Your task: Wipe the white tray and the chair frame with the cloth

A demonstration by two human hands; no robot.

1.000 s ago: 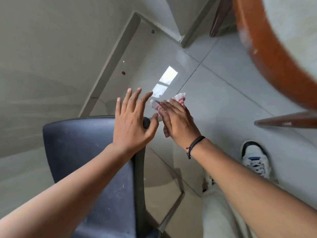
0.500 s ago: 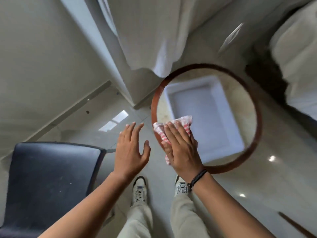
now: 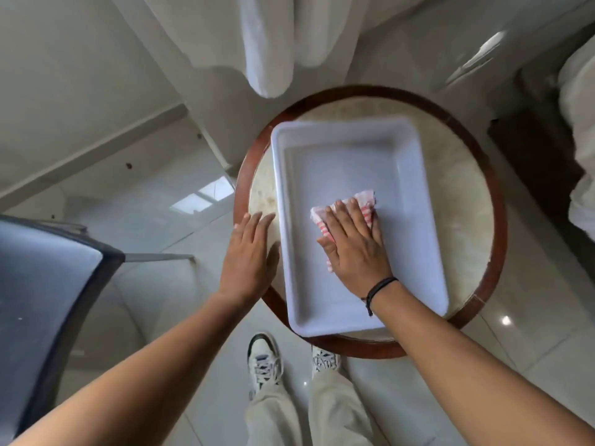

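Note:
A white rectangular tray (image 3: pixel 347 162) sits on a small round table with a dark wooden rim (image 3: pixel 497 220). My right hand (image 3: pixel 357 249) lies flat inside the tray, pressing a pink-and-white striped cloth (image 3: pixel 365 201) against its bottom. My left hand (image 3: pixel 249 255) rests flat on the table edge, touching the tray's left wall, fingers together and holding nothing. The dark chair (image 3: pixel 42 284) with its thin metal frame (image 3: pixel 157 257) stands at the left, away from both hands.
White curtains (image 3: pixel 267 43) hang behind the table. A white draped shape (image 3: pixel 579 123) stands at the far right. The floor is glossy light tile (image 3: pixel 145 220). My two white sneakers (image 3: pixel 264 362) stand just in front of the table.
The view swung from the chair to the table. My right hand carried the cloth from beside the chair into the tray. My left hand came down onto the table edge.

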